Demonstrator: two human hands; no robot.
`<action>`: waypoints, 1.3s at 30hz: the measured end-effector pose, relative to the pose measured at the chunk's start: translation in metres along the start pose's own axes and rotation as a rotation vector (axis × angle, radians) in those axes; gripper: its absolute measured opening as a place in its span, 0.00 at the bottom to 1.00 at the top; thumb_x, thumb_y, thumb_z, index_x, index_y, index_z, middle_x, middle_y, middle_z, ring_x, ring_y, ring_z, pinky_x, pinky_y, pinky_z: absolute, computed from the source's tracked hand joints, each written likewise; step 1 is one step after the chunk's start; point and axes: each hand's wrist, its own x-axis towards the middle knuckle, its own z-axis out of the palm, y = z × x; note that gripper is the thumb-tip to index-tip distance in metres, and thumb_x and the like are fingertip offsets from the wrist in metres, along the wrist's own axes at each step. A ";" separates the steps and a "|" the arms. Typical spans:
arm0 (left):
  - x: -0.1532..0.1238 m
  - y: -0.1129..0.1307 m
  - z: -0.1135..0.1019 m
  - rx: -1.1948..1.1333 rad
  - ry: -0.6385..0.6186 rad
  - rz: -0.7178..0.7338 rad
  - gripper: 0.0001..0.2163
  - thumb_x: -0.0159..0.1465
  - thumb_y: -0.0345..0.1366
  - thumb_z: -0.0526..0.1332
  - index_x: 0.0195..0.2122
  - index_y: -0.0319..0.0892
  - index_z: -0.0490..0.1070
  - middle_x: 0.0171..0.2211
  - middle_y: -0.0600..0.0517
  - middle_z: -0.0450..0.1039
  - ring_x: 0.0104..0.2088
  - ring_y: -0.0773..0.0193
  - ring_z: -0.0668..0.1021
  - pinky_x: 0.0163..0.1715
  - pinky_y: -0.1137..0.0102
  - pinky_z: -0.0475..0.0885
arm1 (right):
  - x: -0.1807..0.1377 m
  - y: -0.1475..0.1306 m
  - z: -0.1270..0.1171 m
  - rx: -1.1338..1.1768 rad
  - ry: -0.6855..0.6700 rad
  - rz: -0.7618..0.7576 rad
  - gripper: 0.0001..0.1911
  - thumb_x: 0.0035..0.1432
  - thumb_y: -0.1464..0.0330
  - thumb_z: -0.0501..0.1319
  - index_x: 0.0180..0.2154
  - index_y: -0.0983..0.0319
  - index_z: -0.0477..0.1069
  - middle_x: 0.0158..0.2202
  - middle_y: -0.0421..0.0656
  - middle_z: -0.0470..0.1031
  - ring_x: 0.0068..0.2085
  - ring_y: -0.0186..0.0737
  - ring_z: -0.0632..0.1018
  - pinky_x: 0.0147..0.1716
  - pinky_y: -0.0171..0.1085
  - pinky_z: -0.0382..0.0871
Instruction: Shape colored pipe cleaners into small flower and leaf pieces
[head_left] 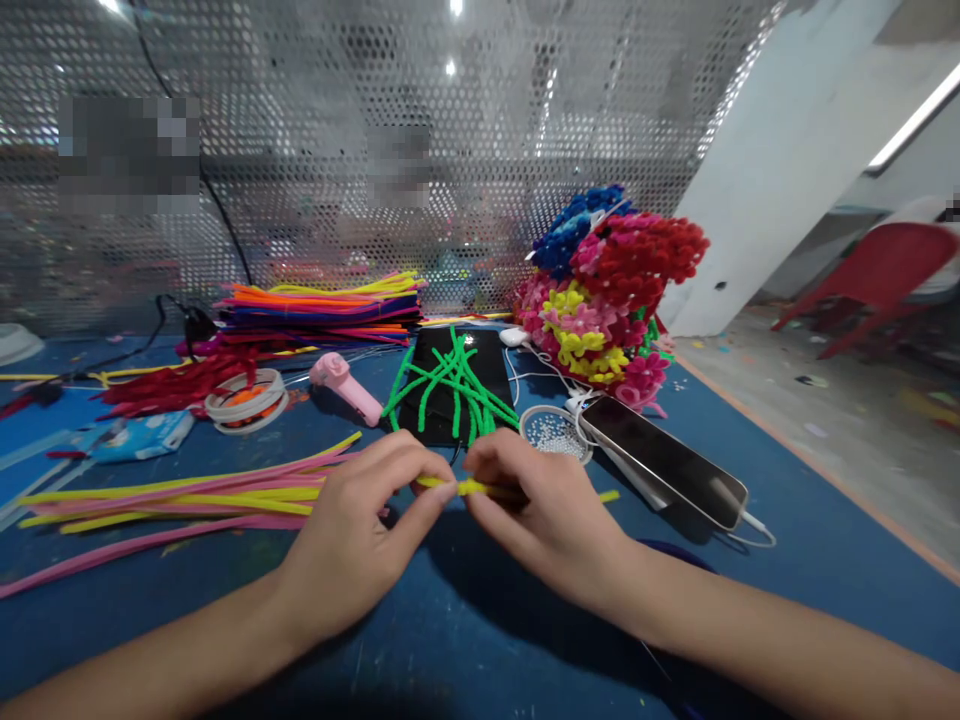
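Between my two hands is a yellow pipe cleaner (472,487), bent or twisted near its middle. My left hand (375,510) pinches one end of it between thumb and forefinger. With fingers curled, my right hand (536,510) grips it just across from there, and a yellow tip (609,496) sticks out beyond that hand. Yellow and pink pipe cleaners (202,497) lie in a loose bundle by my left hand. Just past my hands, cut green pipe cleaners (456,385) are spread over a dark flat tablet-like slab (491,360).
A phone (667,460) with a white cable and a dish of small white beads (555,432) are on the right. Fuzzy flowers (615,290) are heaped behind them. A pink handheld tool (345,387), white tape rolls (247,400) and stacked colourful pipe cleaners (322,312) stand left, before a perforated metal panel (465,220).
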 end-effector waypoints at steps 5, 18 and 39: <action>-0.007 -0.020 -0.003 0.325 0.171 0.505 0.06 0.58 0.30 0.57 0.36 0.43 0.70 0.29 0.52 0.73 0.32 0.64 0.73 0.33 0.68 0.66 | 0.011 -0.008 -0.013 0.550 -0.286 0.527 0.08 0.50 0.68 0.58 0.23 0.64 0.64 0.18 0.36 0.67 0.15 0.23 0.63 0.14 0.25 0.54; -0.005 -0.018 -0.004 0.476 0.334 0.581 0.07 0.51 0.29 0.63 0.31 0.43 0.69 0.25 0.52 0.73 0.29 0.63 0.74 0.31 0.67 0.66 | 0.009 -0.011 -0.012 0.761 -0.132 0.427 0.11 0.48 0.63 0.63 0.31 0.64 0.71 0.19 0.37 0.70 0.20 0.29 0.73 0.20 0.27 0.64; 0.004 -0.002 0.009 -0.877 0.230 -0.454 0.03 0.57 0.34 0.59 0.29 0.40 0.68 0.30 0.54 0.71 0.31 0.71 0.72 0.31 0.79 0.67 | -0.001 -0.016 0.002 0.306 -0.209 0.066 0.14 0.62 0.66 0.47 0.33 0.65 0.68 0.29 0.42 0.72 0.31 0.29 0.72 0.31 0.29 0.65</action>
